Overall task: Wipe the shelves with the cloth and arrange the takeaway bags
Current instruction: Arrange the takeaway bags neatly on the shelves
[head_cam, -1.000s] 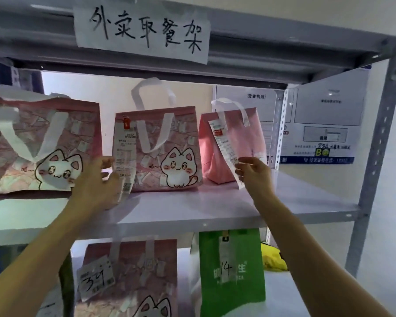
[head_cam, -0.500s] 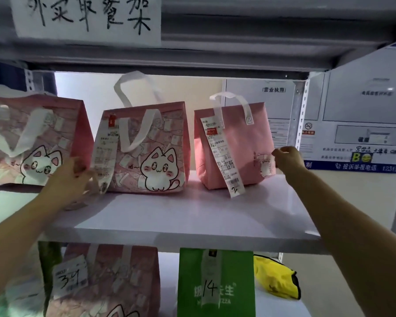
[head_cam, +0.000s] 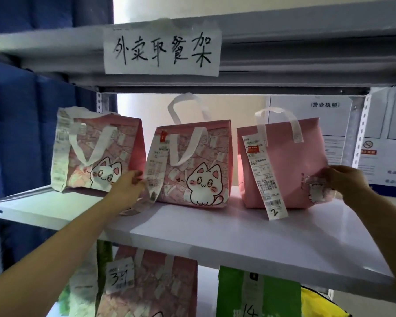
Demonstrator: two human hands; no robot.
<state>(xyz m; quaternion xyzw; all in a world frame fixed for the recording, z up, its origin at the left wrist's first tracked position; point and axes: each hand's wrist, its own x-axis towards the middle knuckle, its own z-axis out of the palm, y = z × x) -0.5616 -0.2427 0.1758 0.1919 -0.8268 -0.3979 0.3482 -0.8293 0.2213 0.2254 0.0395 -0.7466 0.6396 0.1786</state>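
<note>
Three pink takeaway bags stand in a row on the white shelf [head_cam: 249,239]. The left bag [head_cam: 101,154] and the middle bag [head_cam: 192,165] carry a white cat print and long receipts. The right bag [head_cam: 281,165] is plain pink with a receipt marked 2. My left hand [head_cam: 129,187] reaches up and grips the left edge of the middle bag beside its receipt. My right hand [head_cam: 343,178] pinches the right edge of the right bag near a small cat print. No cloth shows.
A handwritten paper sign [head_cam: 161,52] hangs on the shelf rim above. On the lower shelf stand a pink bag marked 34 [head_cam: 151,284], a green bag marked 14 [head_cam: 258,296] and something yellow [head_cam: 318,303]. Blue curtain [head_cam: 32,110] at left, perforated upright [head_cam: 360,131] and wall notices at right.
My right hand went from the receipt on the right bag to that bag's right edge. My left hand stayed at the middle bag's left edge. The view shifted left.
</note>
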